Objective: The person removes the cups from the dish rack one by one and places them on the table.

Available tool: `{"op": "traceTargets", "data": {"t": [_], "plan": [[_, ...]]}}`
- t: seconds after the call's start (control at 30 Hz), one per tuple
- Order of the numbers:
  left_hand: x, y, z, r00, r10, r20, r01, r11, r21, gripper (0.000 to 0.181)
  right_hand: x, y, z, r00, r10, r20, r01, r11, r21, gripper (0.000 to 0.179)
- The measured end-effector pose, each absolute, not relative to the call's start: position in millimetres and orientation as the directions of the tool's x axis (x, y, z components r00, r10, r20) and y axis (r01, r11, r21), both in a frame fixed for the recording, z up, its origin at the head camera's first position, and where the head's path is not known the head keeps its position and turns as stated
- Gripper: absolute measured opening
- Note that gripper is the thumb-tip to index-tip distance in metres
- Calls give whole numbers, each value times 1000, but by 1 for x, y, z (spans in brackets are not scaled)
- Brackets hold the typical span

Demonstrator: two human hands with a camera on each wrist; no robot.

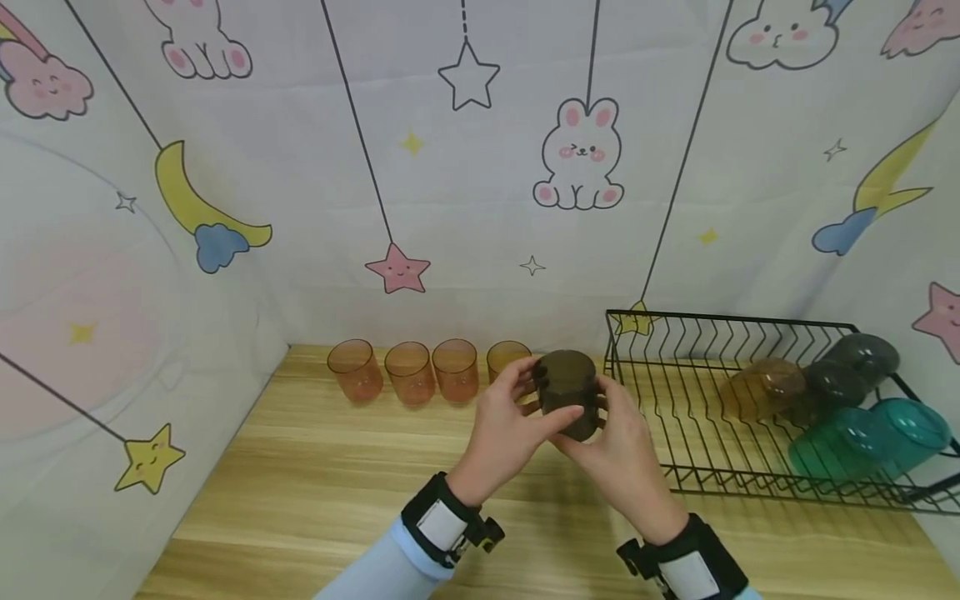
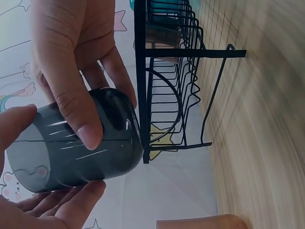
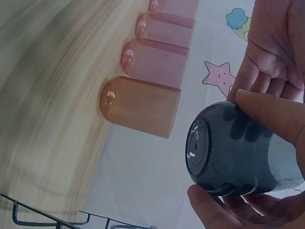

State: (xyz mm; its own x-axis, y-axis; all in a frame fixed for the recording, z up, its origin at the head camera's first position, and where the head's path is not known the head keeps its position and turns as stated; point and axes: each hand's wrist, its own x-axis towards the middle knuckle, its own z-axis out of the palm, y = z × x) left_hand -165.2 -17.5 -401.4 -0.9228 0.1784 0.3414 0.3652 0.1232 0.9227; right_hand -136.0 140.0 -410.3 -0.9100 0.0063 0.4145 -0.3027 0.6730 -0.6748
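Observation:
In the head view, both hands hold a dark grey translucent cup (image 1: pixel 567 392) upright above the table, near the rack's left end. My left hand (image 1: pixel 506 429) grips its left side, thumb across the front. From the right, my right hand (image 1: pixel 618 442) holds it with fingers round the wall. The cup's rounded base (image 3: pixel 199 145) shows in the right wrist view. Behind and left of it stands an amber cup (image 1: pixel 506 354), partly covered by the left hand. Further left in the row are three pinkish cups, the nearest a pink cup (image 1: pixel 456 372).
A black wire dish rack (image 1: pixel 675 417) stands at the right of the wooden table (image 1: pixel 337 500). Its right part holds an amber cup (image 1: pixel 757 390), dark grey cups (image 1: pixel 862 360) and teal cups (image 1: pixel 836 446). A printed cloth (image 1: pixel 487 208) hangs behind.

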Motion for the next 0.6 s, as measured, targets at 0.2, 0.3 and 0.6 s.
{"op": "traceTargets", "data": {"t": [0.2,0.3,0.6], "plan": [[-167,-9,-392,-915,148,376,393,114,912,70,-140,144,-412,-895,21,446,-311,688,-656,81],[-175,-5,-398,-898,117,425,438,130,890,71,-140,147,-412,-896,25,444,-309,683,-662,77],[-207,13,-438,-873,80,481,484,249,839,73,-138,161,-414,-909,33,416,-257,742,-619,77]]}}
